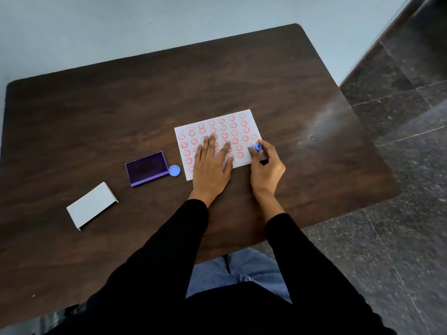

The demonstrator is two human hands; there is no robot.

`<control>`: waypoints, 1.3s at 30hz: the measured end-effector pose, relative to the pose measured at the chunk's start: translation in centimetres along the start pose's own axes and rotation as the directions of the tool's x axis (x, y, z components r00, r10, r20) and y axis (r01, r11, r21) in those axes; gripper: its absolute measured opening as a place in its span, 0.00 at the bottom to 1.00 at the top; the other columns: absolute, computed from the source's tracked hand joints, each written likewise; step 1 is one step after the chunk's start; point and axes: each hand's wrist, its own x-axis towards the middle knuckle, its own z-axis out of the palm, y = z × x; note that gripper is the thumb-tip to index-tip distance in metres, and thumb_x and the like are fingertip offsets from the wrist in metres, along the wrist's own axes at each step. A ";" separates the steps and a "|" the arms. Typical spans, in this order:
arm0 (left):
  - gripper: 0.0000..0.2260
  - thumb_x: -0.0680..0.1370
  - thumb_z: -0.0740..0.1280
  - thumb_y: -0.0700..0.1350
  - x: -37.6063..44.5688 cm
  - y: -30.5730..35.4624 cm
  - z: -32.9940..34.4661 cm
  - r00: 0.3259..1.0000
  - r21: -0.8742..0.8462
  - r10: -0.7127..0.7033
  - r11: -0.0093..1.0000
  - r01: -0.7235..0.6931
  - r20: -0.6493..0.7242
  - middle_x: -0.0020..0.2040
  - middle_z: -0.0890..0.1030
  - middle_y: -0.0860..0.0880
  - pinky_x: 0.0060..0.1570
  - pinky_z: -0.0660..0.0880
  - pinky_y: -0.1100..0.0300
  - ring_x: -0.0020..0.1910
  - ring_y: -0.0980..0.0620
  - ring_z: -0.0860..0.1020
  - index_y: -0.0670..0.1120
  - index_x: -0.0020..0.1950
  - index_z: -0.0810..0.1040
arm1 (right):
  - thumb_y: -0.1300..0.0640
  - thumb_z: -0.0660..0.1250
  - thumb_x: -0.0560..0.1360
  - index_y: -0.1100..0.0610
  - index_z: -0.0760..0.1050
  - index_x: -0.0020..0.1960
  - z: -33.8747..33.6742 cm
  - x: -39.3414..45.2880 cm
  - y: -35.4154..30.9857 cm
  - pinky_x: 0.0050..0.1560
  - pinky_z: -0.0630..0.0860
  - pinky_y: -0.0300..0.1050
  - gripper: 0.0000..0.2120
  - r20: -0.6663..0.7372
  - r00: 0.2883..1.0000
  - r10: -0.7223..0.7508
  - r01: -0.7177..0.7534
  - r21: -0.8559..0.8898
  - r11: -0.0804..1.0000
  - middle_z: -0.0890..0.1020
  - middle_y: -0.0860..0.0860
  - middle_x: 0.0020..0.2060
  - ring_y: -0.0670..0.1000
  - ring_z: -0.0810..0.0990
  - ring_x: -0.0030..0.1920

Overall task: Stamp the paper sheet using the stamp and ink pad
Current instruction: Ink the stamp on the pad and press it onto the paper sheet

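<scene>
A white paper sheet (238,126) lies on the dark wooden table (145,105), covered with several rows of red smiley prints. My left hand (211,163) lies flat on the sheet's lower left part, fingers spread. My right hand (266,165) pinches a small blue stamp (257,147) and holds it upright against the sheet near its right edge. The open purple ink pad (146,168) sits left of the sheet, and a round blue stamp cap (174,170) lies between the pad and the paper.
A white ink pad lid or box (92,205) lies at the left, near the table's front edge. The table's right corner borders a dark speckled floor (399,165). My knees in blue jeans (242,269) show below the front edge.
</scene>
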 end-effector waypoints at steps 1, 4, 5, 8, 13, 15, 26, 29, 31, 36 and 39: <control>0.21 0.81 0.54 0.53 0.0 0.0 0.0 1.000 0.003 -0.001 1.000 0.001 0.004 0.78 0.57 0.43 0.75 0.49 0.51 0.78 0.44 0.53 0.52 0.75 0.62 | 0.56 0.71 0.72 0.59 0.77 0.56 0.0 0.0 0.1 0.54 0.79 0.50 0.14 0.009 1.000 -0.020 0.020 -0.025 0.999 0.83 0.55 0.52 0.51 0.81 0.52; 0.21 0.82 0.54 0.53 0.0 0.0 0.0 1.000 0.006 -0.004 1.000 0.004 0.009 0.78 0.57 0.44 0.75 0.48 0.51 0.78 0.45 0.53 0.52 0.75 0.62 | 0.57 0.71 0.72 0.61 0.77 0.56 0.1 -0.2 0.1 0.55 0.79 0.51 0.14 0.020 0.996 -0.083 0.085 -0.078 0.993 0.82 0.57 0.53 0.53 0.80 0.53; 0.21 0.82 0.54 0.53 -0.1 0.0 0.0 1.000 0.007 -0.004 1.000 0.004 0.010 0.78 0.57 0.44 0.75 0.47 0.52 0.78 0.45 0.53 0.52 0.75 0.62 | 0.57 0.71 0.72 0.61 0.77 0.56 0.1 -0.2 0.0 0.55 0.78 0.50 0.14 0.021 0.995 -0.101 0.103 -0.089 0.991 0.82 0.57 0.53 0.54 0.80 0.53; 0.21 0.82 0.54 0.53 -0.2 0.0 -0.1 1.000 0.005 -0.003 1.000 0.003 0.007 0.78 0.57 0.44 0.75 0.47 0.51 0.78 0.44 0.53 0.52 0.75 0.62 | 0.57 0.71 0.71 0.61 0.78 0.55 0.1 -0.3 0.0 0.54 0.76 0.46 0.14 0.041 0.991 -0.130 0.133 -0.119 0.984 0.82 0.57 0.52 0.54 0.79 0.54; 0.22 0.82 0.54 0.54 -0.1 -0.1 0.0 1.000 -0.001 0.000 1.000 0.000 0.004 0.78 0.57 0.43 0.76 0.48 0.51 0.78 0.44 0.53 0.52 0.75 0.62 | 0.58 0.71 0.71 0.60 0.78 0.55 0.3 -0.2 0.1 0.52 0.73 0.42 0.13 0.072 0.985 -0.157 0.166 -0.157 0.973 0.83 0.56 0.50 0.54 0.77 0.54; 0.22 0.82 0.54 0.54 -0.1 -0.1 0.1 1.000 0.004 0.003 1.000 -0.003 0.003 0.78 0.57 0.43 0.76 0.48 0.51 0.78 0.44 0.53 0.51 0.75 0.62 | 0.59 0.71 0.72 0.60 0.78 0.55 0.4 -0.2 0.1 0.52 0.73 0.42 0.13 0.076 0.984 -0.159 0.170 -0.167 0.971 0.82 0.56 0.50 0.55 0.77 0.54; 0.22 0.82 0.54 0.54 0.2 -0.2 0.6 1.000 0.020 0.006 1.000 -0.006 0.001 0.78 0.58 0.43 0.75 0.48 0.51 0.78 0.44 0.54 0.52 0.75 0.61 | 0.61 0.72 0.70 0.63 0.78 0.53 0.4 0.4 -0.4 0.50 0.72 0.40 0.13 0.095 0.989 -0.110 0.127 -0.195 0.972 0.81 0.60 0.50 0.56 0.79 0.52; 0.22 0.82 0.53 0.54 0.2 -0.2 0.6 1.000 0.019 0.007 1.000 -0.007 0.005 0.78 0.57 0.43 0.75 0.48 0.51 0.78 0.44 0.53 0.52 0.75 0.61 | 0.60 0.73 0.70 0.63 0.78 0.52 0.3 0.6 -0.7 0.49 0.70 0.35 0.13 0.101 0.990 -0.100 0.119 -0.212 0.970 0.81 0.60 0.50 0.55 0.78 0.52; 0.22 0.82 0.53 0.54 0.2 -0.2 0.6 1.000 0.022 0.005 1.000 -0.005 0.012 0.78 0.57 0.44 0.75 0.47 0.52 0.78 0.45 0.53 0.52 0.75 0.61 | 0.60 0.72 0.70 0.63 0.77 0.53 0.3 0.5 -0.8 0.50 0.68 0.34 0.13 0.106 0.990 -0.090 0.112 -0.226 0.968 0.81 0.60 0.51 0.54 0.78 0.53; 0.22 0.82 0.53 0.54 0.1 -0.2 0.6 1.000 0.016 0.009 1.000 -0.009 0.011 0.78 0.57 0.43 0.76 0.48 0.51 0.78 0.44 0.53 0.52 0.75 0.61 | 0.60 0.70 0.72 0.62 0.76 0.57 0.4 0.3 -1.0 0.51 0.67 0.34 0.14 0.121 0.991 -0.051 0.081 -0.264 0.961 0.79 0.60 0.54 0.54 0.78 0.54; 0.22 0.82 0.53 0.54 0.1 -0.2 0.7 1.000 0.028 0.013 1.000 -0.013 0.013 0.78 0.57 0.43 0.76 0.48 0.51 0.78 0.44 0.53 0.52 0.75 0.61 | 0.59 0.72 0.70 0.62 0.77 0.54 0.1 0.5 -1.2 0.49 0.68 0.35 0.14 0.110 0.993 -0.046 0.073 -0.255 0.964 0.80 0.60 0.52 0.55 0.78 0.51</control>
